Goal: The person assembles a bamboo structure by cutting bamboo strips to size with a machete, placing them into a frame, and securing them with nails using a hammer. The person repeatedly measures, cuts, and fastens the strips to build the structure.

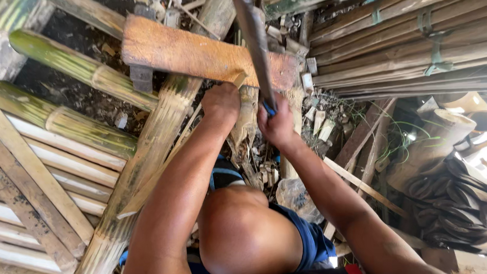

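My right hand (pixel 276 124) grips the blue handle of a long machete (pixel 254 42), whose blade rises toward the top of the view. My left hand (pixel 221 102) is closed on a thin bamboo strip (pixel 239 79) that rests against a flat wooden block (pixel 194 53). The blade stands just right of the strip's upper end, over the block. A split bamboo half (pixel 140 176) runs diagonally under my left forearm. My bare knee and blue shorts fill the bottom centre.
Green bamboo poles (pixel 73 65) lie at upper left, over flat split slats (pixel 35 187) at the left. Bundled, tied bamboo strips (pixel 416 39) are stacked at upper right. Chips and offcuts litter the ground; dark curved pieces (pixel 452 198) pile at lower right.
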